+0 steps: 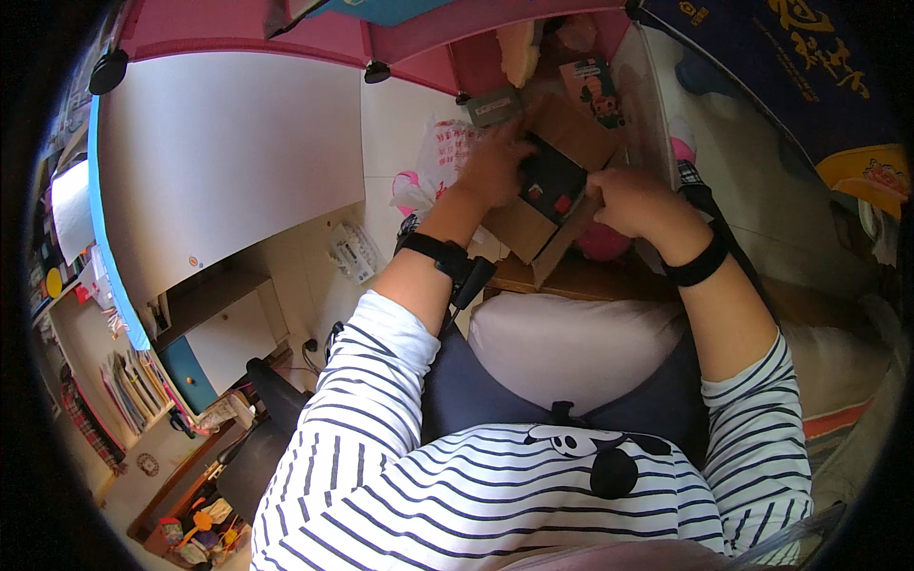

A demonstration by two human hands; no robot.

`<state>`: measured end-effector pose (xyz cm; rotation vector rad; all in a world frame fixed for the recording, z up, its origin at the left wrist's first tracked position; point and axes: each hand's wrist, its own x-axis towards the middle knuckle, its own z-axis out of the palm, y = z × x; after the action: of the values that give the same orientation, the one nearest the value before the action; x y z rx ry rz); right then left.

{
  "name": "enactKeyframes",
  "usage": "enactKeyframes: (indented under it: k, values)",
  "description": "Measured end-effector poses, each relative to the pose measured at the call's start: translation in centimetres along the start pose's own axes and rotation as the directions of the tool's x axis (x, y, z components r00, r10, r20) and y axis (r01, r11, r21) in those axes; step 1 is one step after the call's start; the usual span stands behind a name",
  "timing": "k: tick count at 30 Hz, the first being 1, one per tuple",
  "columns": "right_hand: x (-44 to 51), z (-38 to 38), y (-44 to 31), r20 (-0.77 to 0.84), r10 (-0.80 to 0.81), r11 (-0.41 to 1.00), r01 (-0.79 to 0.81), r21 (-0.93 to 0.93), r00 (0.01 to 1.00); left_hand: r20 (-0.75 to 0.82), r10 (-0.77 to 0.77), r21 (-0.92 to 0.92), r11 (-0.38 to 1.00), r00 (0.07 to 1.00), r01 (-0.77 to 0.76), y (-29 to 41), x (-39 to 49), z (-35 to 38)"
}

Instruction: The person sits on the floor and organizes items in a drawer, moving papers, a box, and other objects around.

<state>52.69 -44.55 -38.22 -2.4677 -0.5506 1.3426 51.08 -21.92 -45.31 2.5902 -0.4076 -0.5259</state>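
Observation:
Before my knees is an open cardboard box, tilted, with its flaps spread. Inside it lies a black box-like item bearing a small red patch. My left hand is over the box's left side, its fingers blurred and bent towards the black item; whether they grip anything is unclear. At the opposite side, my right hand has thumb and fingers closed on the edge of a cardboard flap. The underside of the box is hidden.
A pink storage cube holds a picture-covered box and a grey-green box. A white plastic bag with red print lies left of my left hand. Further left stand a white cabinet panel and a black chair.

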Motion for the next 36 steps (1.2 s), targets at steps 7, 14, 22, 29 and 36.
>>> enactKeyframes:
  k: [7,14,22,29,36]
  values:
    - [0.2,1.6,-0.7,-0.241,-0.197,0.960,0.237,0.148,0.950,0.182,-0.160,-0.672,0.700,0.970,0.241,-0.1,0.5,-0.1]
    - [2.6,4.9,-0.5,-0.098,-0.161,0.984,0.152,-0.089,0.982,-0.081,-0.098,0.125,0.986,0.992,0.107,-1.3,-1.3,2.0]
    - [2.6,2.7,-4.7,-0.030,-0.102,0.991,0.099,-0.093,0.994,-0.011,-0.230,0.069,0.971,0.973,0.230,-0.1,-4.6,3.8]
    - [-2.7,-3.5,-6.5,-0.254,-0.225,0.971,0.194,-0.141,0.941,0.088,-0.241,-0.187,0.949,0.966,0.254,2.7,-14.1,3.6]
    - [5.3,-7.4,-3.9,-0.082,-0.147,0.985,0.139,-0.099,0.986,0.008,-0.239,-0.091,0.967,0.971,0.239,1.0,-12.6,3.6]
